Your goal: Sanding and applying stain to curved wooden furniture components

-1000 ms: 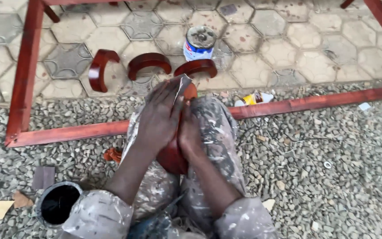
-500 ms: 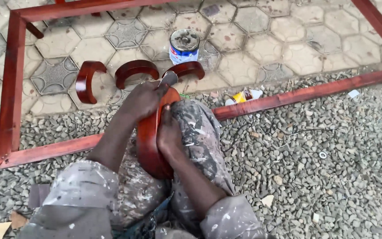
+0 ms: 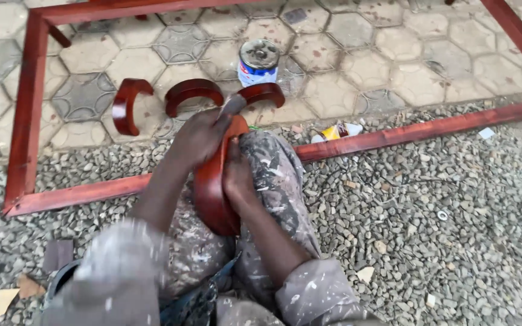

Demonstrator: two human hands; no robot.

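A curved reddish-brown wooden piece (image 3: 212, 193) rests on edge against my paint-stained trouser leg (image 3: 273, 175). My left hand (image 3: 200, 137) presses a small grey scrap, seemingly sandpaper (image 3: 234, 105), on the top end of the piece. My right hand (image 3: 237, 178) grips the piece's right side near its middle. Three more curved reddish-brown pieces lie on the paving ahead: one at the left (image 3: 125, 105), one in the middle (image 3: 193, 93), one nearer my hand (image 3: 264, 93).
A small tin with a blue-and-white label (image 3: 258, 63) stands on the hexagonal paving. A red-brown rectangular wooden frame (image 3: 394, 136) lies flat around the paving. Gravel covers the ground to the right. A crumpled yellow wrapper (image 3: 336, 130) lies by the frame; a dark container rim (image 3: 61, 274) sits lower left.
My left hand has slid up from the middle of the curved piece to its top end, uncovering the wood. The view has shifted, and the dark container has slipped toward the lower left edge.
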